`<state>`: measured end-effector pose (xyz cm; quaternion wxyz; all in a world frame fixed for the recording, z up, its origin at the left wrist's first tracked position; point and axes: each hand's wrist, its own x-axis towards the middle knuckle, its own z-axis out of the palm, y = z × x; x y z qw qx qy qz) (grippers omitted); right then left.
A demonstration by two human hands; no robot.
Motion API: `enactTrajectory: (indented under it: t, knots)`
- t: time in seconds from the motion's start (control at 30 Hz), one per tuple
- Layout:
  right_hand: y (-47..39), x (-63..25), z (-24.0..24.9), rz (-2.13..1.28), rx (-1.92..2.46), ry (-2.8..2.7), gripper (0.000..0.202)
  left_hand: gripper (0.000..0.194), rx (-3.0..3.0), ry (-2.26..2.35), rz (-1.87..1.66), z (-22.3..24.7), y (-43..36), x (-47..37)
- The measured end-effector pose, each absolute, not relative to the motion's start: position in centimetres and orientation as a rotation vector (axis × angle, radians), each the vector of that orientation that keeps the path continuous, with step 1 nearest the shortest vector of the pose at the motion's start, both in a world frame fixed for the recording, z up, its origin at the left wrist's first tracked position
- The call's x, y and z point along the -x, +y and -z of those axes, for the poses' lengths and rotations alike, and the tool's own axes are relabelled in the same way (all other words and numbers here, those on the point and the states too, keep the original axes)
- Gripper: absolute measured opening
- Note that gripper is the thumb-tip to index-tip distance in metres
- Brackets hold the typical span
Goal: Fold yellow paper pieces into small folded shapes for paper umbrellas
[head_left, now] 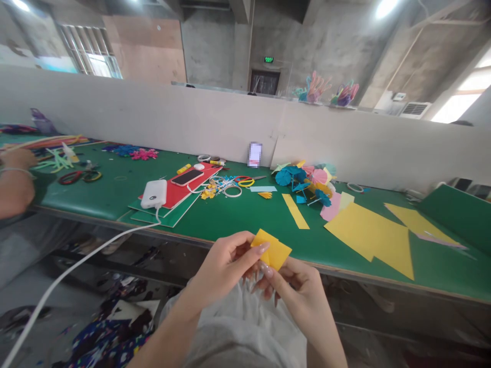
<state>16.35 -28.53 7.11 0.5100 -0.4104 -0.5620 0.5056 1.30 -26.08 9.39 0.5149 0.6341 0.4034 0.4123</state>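
A small folded piece of yellow paper is held in front of the table's front edge, above my lap. My left hand pinches its left side, thumb on top and fingers underneath. From the lower right, my right hand grips the same paper, with its thumb near the bottom corner. Both thumbs almost touch. Parts of the fingers are hidden behind the paper. Beyond the hands, a yellow strip and larger yellow sheets lie on the green table.
Paper umbrellas, scissors and paper scraps lie at the back. A phone and power bank rest on boards; a white cable hangs down left. Another person's hand is at far left.
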Motion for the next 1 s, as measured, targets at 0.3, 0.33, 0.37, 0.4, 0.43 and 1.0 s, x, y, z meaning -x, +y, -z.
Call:
enactTrajectory:
  t: [0.3,0.33,0.37,0.4,0.43,1.0]
  knots:
    - [-28.43,-16.22,-7.00,-1.214,0.987,-1.351,0.022,0.028,-1.575,0.997,-0.976,-9.28,-26.16,-1.41]
    - [-28.40,-16.20,-7.05,-1.226,0.975,-1.351,0.021,0.028,-1.584,1.006,-0.979,-9.23,-26.16,-1.43]
    - [-28.39,-16.20,-7.12,-1.236,0.969,-1.354,0.022,0.029,-1.593,1.015,-0.979,-9.18,-26.17,-1.44]
    - [-28.37,-16.21,-7.18,-1.241,0.970,-1.355,0.022,0.029,-1.601,1.023,-0.979,-9.14,-26.19,-1.45]
    - [-28.36,-16.22,-7.23,-1.245,0.972,-1.358,0.023,0.029,-1.609,1.030,-0.977,-9.11,-26.21,-1.47]
    - [-28.34,-16.45,-7.12,-1.297,0.990,-1.357,0.027,0.031,-1.717,1.069,-0.984,-9.22,-26.53,-1.75]
